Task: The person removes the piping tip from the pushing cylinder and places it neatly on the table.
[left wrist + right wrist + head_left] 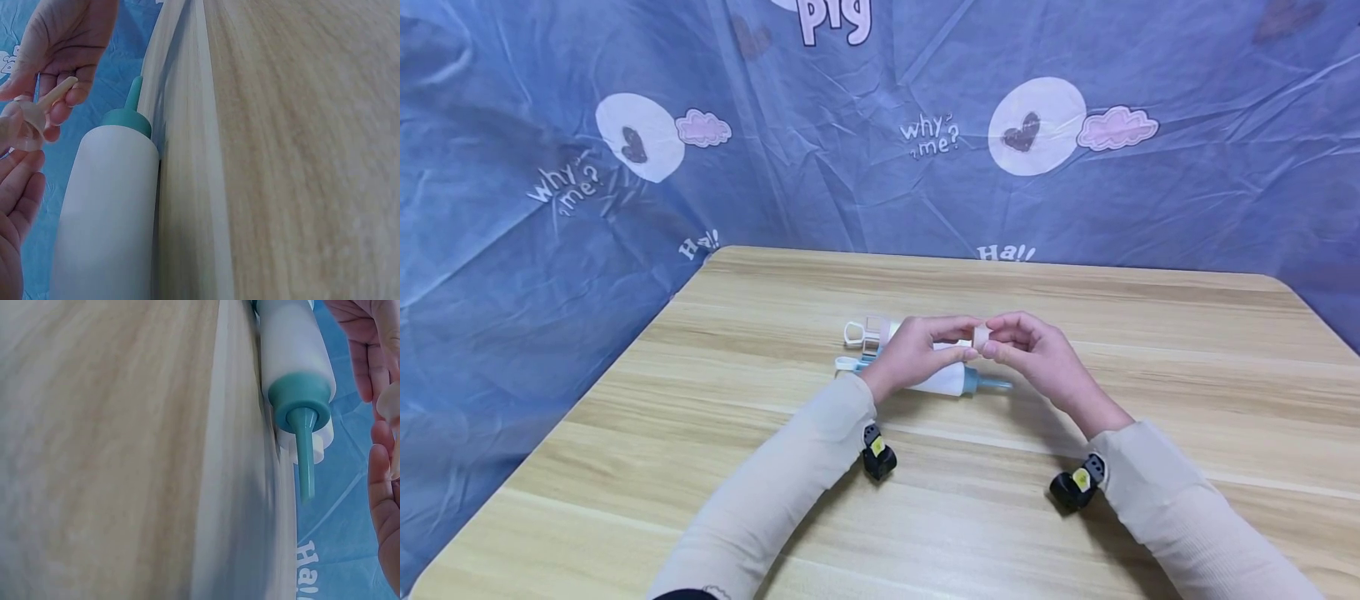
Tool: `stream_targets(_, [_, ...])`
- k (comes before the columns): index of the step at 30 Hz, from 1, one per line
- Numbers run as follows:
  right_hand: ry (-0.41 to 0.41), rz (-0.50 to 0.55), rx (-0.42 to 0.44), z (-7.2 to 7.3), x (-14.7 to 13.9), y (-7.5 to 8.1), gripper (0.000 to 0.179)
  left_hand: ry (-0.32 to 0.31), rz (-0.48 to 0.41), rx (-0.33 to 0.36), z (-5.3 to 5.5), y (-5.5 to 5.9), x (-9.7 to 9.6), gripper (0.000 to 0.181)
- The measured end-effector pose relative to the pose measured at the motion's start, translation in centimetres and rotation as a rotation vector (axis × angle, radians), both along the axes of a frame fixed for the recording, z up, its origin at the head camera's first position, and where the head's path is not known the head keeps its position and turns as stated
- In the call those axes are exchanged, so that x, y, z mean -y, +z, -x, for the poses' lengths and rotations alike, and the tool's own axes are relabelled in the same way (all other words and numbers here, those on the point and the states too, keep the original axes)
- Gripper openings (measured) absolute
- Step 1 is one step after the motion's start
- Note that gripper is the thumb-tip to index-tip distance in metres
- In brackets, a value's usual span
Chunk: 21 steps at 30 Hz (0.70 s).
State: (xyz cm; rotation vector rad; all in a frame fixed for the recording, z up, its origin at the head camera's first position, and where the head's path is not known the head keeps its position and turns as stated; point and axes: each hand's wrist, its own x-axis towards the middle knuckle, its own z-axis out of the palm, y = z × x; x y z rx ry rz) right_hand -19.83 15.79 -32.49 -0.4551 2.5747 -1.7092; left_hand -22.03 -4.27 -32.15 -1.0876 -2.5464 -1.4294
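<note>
Beige nozzle (980,336) pinched between fingers of left hand (917,352) and right hand (1037,350)

On the blue cloth (550,250) beyond my fingers I read "pig" up top, "why? me?" twice, and "Ha!!" twice along the bench (925,517) edge.

Small translucent beige nozzle (980,336), cone-shaped with a thin spout, pinched between left hand (917,352) and right hand (1037,354) above the table. Lying below: white squeeze bottle (942,380) with teal tip pointing right.
</note>
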Motion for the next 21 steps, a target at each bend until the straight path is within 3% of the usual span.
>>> stream_targets(8, [0.005, 0.055, 0.046, -0.3, -0.6, -0.2, 0.041, 0.03, 0.018, -0.013, 0.0, 0.0, 0.4, 0.041])
stream_targets(21, [-0.036, -0.04, 0.044, -0.5, -1.7, -0.2, 0.033, 0.048, 0.007, -0.009, 0.0, 0.2, 0.6, 0.04])
